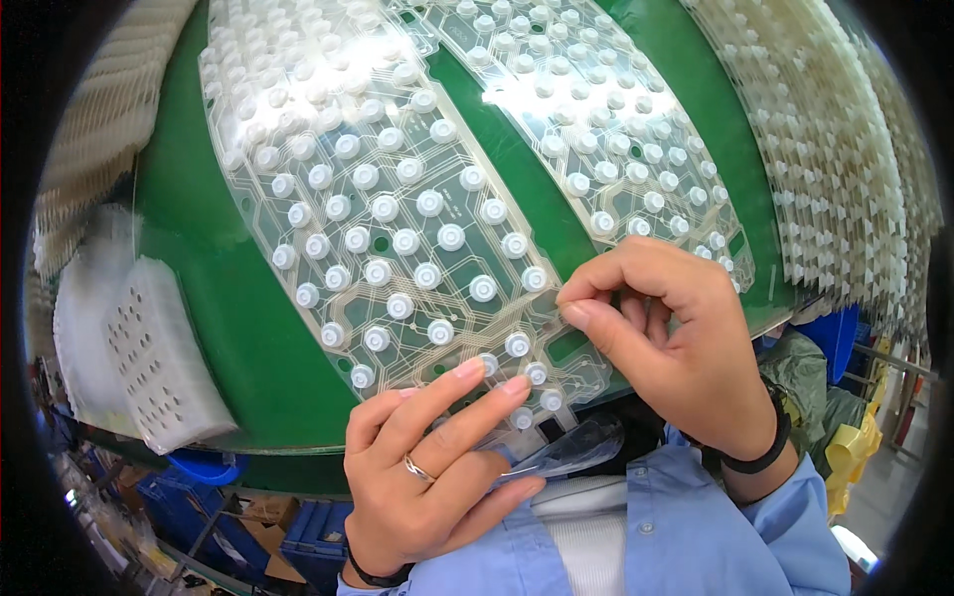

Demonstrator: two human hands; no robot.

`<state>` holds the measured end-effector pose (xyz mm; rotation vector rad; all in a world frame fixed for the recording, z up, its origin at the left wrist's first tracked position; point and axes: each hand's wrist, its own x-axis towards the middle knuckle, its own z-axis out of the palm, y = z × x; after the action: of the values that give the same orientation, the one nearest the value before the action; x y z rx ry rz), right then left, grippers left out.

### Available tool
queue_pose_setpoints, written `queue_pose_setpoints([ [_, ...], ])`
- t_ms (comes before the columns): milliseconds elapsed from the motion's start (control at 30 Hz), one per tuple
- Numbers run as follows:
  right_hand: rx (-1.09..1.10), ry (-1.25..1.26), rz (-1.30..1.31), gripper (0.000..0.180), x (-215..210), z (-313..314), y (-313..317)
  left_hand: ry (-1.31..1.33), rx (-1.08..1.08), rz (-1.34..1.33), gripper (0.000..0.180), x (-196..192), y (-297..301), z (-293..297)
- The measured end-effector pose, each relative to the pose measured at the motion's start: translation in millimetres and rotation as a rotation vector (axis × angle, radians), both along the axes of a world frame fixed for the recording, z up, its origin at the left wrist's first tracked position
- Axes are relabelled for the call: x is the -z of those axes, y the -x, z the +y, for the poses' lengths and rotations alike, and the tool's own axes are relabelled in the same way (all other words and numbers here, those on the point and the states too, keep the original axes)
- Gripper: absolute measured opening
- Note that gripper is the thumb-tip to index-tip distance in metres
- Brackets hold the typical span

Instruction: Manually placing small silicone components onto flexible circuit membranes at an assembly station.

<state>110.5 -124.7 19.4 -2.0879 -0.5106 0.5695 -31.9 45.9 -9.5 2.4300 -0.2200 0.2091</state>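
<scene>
Your work is a clear keyboard membrane sheet (406, 223) dotted with white domes (385, 208); it lies on the green tabletop (189, 228), its near end under your left hand (425, 477) and the rest reaching away beyond both hands. Your left hand is spread, its 2 foremost fingertips resting among the domes of that near end. Your right hand (686, 343) brings thumb and forefinger together at the sheet's right edge; you cannot tell from here whether film is pinched between them.

Expect the sheet to be light for its length and floppy, with a little spring. Its glossy surface probably slides easily, on the tabletop and against dry skin, so a flat, light touch like your left hand's should steady it. The printed traces likely suffer from a sharp crease, and the domes could shear if dragged. Take hold by the bare margins, just by your right fingertips or along the edge left of your left hand, and support it at 2 points. Another membrane sheet (596, 114) lies beyond your right hand.
</scene>
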Motion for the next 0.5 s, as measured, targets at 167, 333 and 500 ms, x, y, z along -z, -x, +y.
queue_pose_setpoints([
  [167,0.003,0.021,-0.044,0.005,0,2,2,0.0,0.0,-0.002,0.036,0,0,0],
  [333,-0.037,-0.008,-0.21,0.008,10,1,5,0.015,-0.015,-0.001,0.036,-2,1,-2],
  [500,-0.016,0.017,-0.383,0.03,15,3,16,0.05,-0.061,0.003,0.031,-9,-1,-6],
])
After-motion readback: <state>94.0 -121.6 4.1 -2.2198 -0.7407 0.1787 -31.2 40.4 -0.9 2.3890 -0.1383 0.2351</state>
